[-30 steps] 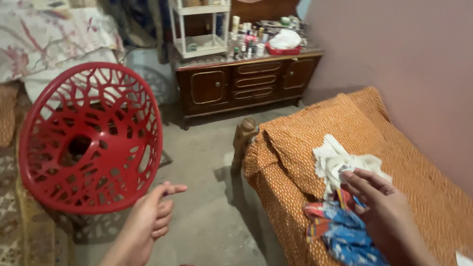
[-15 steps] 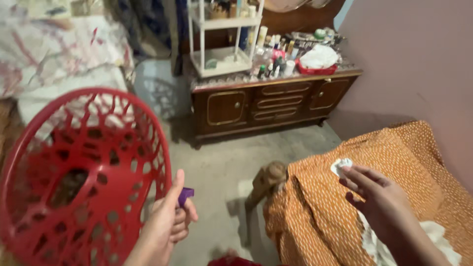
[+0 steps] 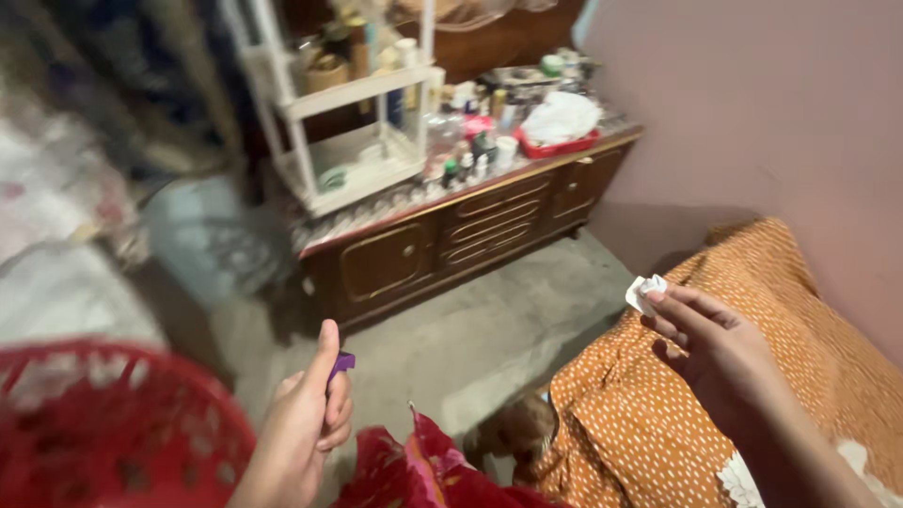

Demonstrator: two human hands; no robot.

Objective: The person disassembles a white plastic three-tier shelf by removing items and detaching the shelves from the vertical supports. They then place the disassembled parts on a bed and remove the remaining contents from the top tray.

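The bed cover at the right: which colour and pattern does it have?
The bed cover is orange with small white dashes, seen in the head view.

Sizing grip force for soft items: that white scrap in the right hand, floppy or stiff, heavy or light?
Probably floppy: the white scrap looks crumpled and folded where the right hand pinches it at the fingertips. Likely very light, since a fingertip pinch alone carries it. It seems unlikely to roll or break.

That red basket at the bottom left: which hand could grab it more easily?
Probably the left hand: it hovers right beside the red basket, though it pinches a small purple thing. The right hand is over the orange bedcover, holding white cloth.
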